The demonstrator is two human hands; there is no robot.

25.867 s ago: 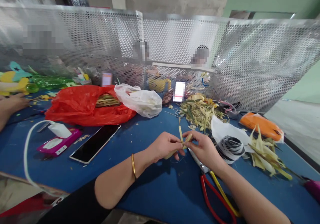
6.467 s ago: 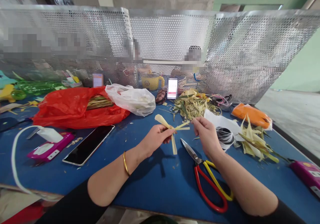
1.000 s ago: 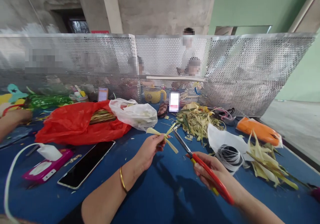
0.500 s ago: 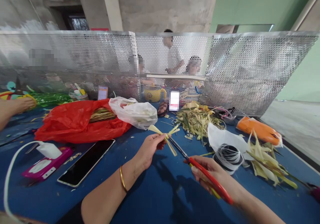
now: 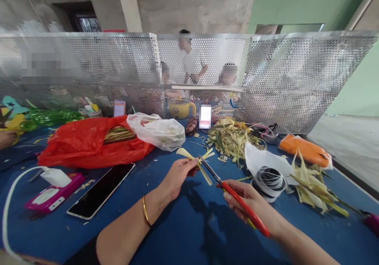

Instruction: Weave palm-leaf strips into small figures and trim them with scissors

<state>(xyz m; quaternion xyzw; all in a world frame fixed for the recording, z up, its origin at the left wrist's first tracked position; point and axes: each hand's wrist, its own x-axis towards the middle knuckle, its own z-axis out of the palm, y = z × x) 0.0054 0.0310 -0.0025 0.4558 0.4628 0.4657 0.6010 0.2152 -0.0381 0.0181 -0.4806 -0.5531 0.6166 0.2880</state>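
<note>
Between the thumb and fingers of my left hand (image 5: 184,171) is a small knotted piece of pale yellow husk (image 5: 206,174), its strips fanning out on several sides. My right hand (image 5: 241,198) is closed round the red and yellow handles of a pair of scissors (image 5: 244,208). Their metal blades reach up and left to the husk, right beside my left fingertips. Whether the blades are fully closed on a strip I cannot tell. Beyond my hands lies a heap of dry husk scraps (image 5: 229,137), and a spool of white cord (image 5: 269,183) stands right of my right hand.
A red plastic bag (image 5: 74,142) of stalks and a white bag (image 5: 161,133) lie at back left. Nearer are a black phone (image 5: 102,192) and a purple power strip (image 5: 55,194). At right are husk leaves (image 5: 314,186) and an orange packet (image 5: 306,150). A perforated metal screen (image 5: 118,64) closes off the back.
The scissor blades have shifted slightly up and left against the husk, and the handles look closer together. At far left another person's hand has drawn back. Behind the screen, a standing person moved left.
</note>
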